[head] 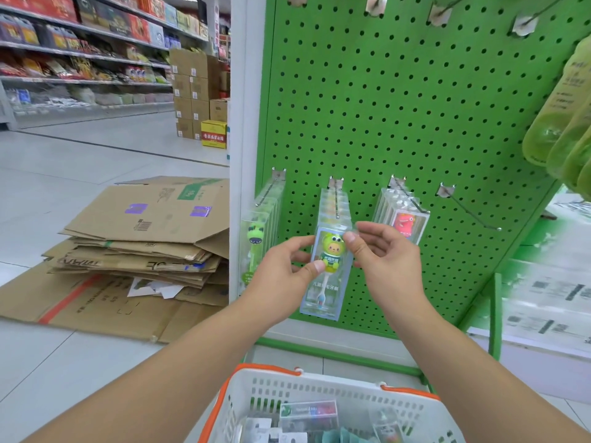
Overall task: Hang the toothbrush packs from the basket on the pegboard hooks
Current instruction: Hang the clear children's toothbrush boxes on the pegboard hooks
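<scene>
A clear toothbrush pack [329, 282] with a green cartoon figure hangs in front of the green pegboard [399, 107], at the second hook [336, 199] from the left. My left hand [287, 270] pinches the pack's left side, thumb on its front. My right hand [380, 251] pinches its upper right corner. Several similar packs hang behind it on that hook. Green-figure packs [259, 238] fill the left hook and red-figure packs [406, 223] the third. The fourth hook [470, 209] is bare. The white basket [319, 388] with orange handles sits below, holding more packs.
Flattened cardboard boxes [134, 244] are piled on the floor to the left. Yellow-green packets [566, 116] hang at the pegboard's right edge. Store shelves [80, 52] and stacked cartons [195, 91] line the aisle beyond. A low white shelf [543, 314] stands to the right.
</scene>
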